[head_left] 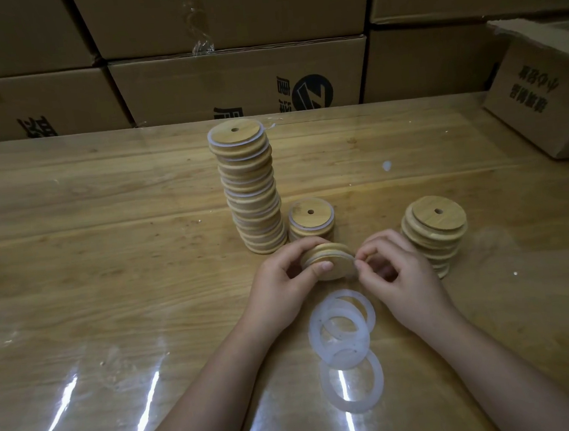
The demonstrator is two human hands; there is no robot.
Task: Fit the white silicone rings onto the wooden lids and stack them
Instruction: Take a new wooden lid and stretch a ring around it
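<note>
My left hand grips a round wooden lid, tilted on edge above the table. My right hand pinches the lid's right rim, where a thin white ring edge shows. Several loose white silicone rings lie overlapped on the table just below my hands, one more ring nearer me. A tall leaning stack of ringed lids stands behind my hands. A short stack of ringed lids sits right of it. A stack of bare wooden lids stands at the right.
The wooden table is covered with glossy clear film. Cardboard boxes form a wall along the far edge. Another cardboard box sits on the table at the far right. A small white scrap lies mid-table.
</note>
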